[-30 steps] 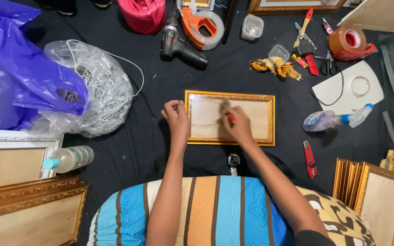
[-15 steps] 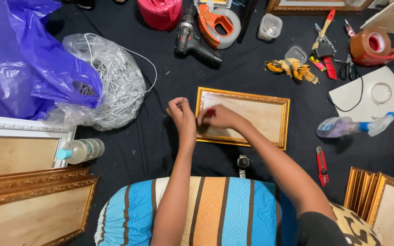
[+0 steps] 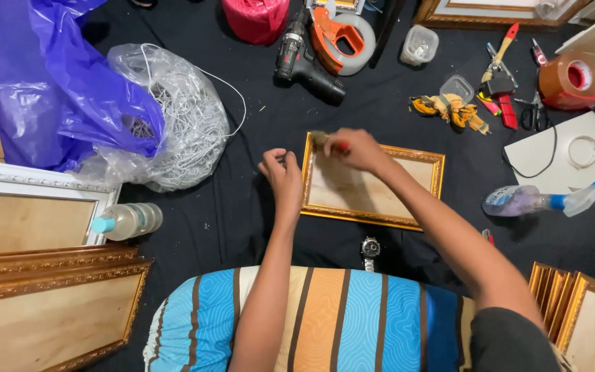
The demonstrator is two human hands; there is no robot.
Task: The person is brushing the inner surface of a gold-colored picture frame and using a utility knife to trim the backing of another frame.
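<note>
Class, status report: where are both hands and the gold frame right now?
Right hand grips red-handled brush at gold frame top-left corner. Left hand beside frame's left edge. Nothing blocking.

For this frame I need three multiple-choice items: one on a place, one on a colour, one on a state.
1. Where does the wristwatch lie?
A. on the black cloth between the gold frame and the striped pillow
B. on the blue bag
C. inside the gold frame

2. What colour is the cap of the clear bottle by the white frame?
A. red
B. light blue
C. black

3. How is the right hand?
A. flat and empty on the cloth
B. gripping the drill
C. closed on a small red-handled tool at the gold frame's top-left corner

Answers:
1 A: the watch sits on the cloth just below the frame's lower edge.
2 B: the cap at the bottle's left end is light blue.
3 C: the fingers wrap a red handle over that corner; the left hand rests beside the frame's left edge.
</note>
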